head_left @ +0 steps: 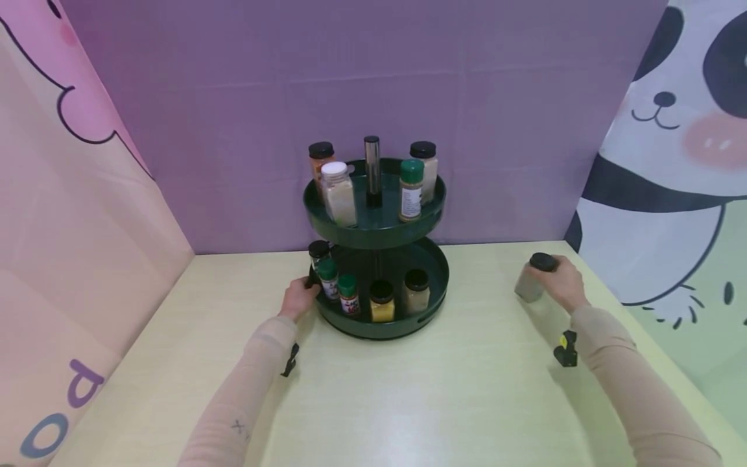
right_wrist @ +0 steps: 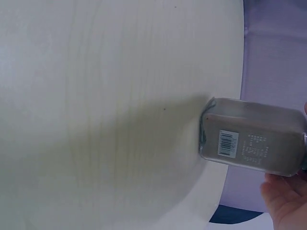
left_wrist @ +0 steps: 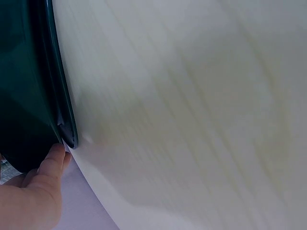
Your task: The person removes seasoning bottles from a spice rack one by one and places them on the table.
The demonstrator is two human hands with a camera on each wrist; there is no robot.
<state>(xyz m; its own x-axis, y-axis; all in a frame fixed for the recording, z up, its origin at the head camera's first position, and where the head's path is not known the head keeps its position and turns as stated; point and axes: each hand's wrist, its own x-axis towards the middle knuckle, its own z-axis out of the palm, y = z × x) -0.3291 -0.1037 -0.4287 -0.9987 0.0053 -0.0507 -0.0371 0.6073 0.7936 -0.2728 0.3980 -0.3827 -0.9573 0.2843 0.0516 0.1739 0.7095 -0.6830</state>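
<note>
Spreading across the back, a purple backdrop (head_left: 373,71) rises behind a pale table (head_left: 432,395), on which stands a dark green two-tier rack (head_left: 376,240) of round trays. The left hand (head_left: 299,299) touches the left rim of the lower tray (head_left: 379,331); I cannot tell whether it is clasping it. Light, even contact there seems best, since a sharp push could unsettle what the tray carries. The right hand (head_left: 564,283) grasps a black-lidded jar (head_left: 527,287) near its top; the jar leans, well to the right of the rack, and whether its base meets the table is unclear. A firm grip and a levelled base would likely keep it under control. Other jars (head_left: 382,310) stand on both tiers, so slow movement near them seems wise. Smallest is the barcode label (right_wrist: 228,143) on the held jar's side
</note>
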